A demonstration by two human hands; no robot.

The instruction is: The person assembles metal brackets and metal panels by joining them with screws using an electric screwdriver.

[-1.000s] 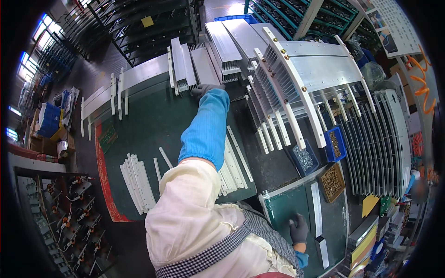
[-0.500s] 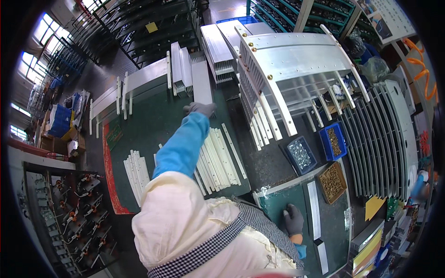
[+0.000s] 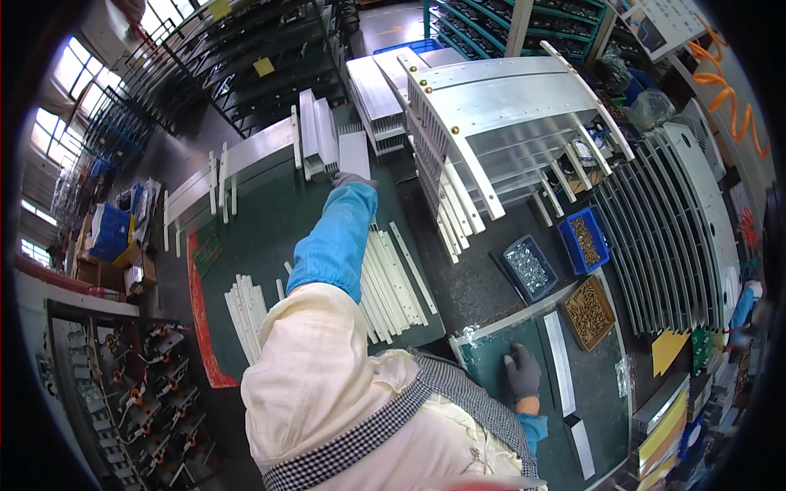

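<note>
Covering part of a finned block by the worktop's far edge, our left hand is hiding its grip; we cannot tell. Our right hand is resting loosely open. Bars are already lining the assembly; loose bars are remaining nearer us.

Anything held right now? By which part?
Left hand covers the near part of a finned metal block; fingertips hidden, so hold can't be confirmed. Right hand: nothing visible in grip.
</note>
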